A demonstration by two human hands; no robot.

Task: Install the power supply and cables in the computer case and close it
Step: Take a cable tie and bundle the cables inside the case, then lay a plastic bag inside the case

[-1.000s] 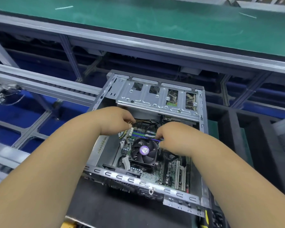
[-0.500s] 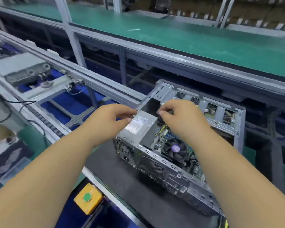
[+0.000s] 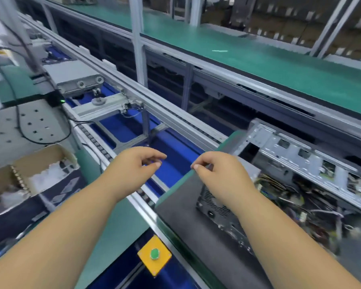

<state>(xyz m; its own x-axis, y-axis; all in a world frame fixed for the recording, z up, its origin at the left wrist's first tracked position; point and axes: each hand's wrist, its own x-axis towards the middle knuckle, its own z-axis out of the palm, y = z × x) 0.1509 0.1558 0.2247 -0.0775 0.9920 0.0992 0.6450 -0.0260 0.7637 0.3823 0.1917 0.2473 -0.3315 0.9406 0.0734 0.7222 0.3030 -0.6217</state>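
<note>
We're seeing both hands out in front, neither one holding anything. Left hand (image 3: 138, 161) is hovering over the blue conveyor gap (image 3: 171, 161), fingers loosely curled, thumb tip near the fingertips but nothing between them. Right hand (image 3: 219, 170) is hanging just above the left end of the case (image 3: 300, 184), fingers bent and relaxed, empty; we can't tell whether it's touching the metal under it.

The case is lying open on its side on a dark mat (image 3: 192, 222) at lower right, panel off. The power supply (image 3: 213, 205) is sitting in the case's near-left corner, its vented face and socket facing us, partly hidden by the right forearm. Loose cables (image 3: 296, 197) are sprawling across the inside, blurred. The drive cage (image 3: 300, 151) is running along the far side.

Outward: a yellow box with a green button (image 3: 154, 254) is showing below the mat edge, a cardboard box (image 3: 35, 163) at left, a green bench (image 3: 258, 59) running across the back.
</note>
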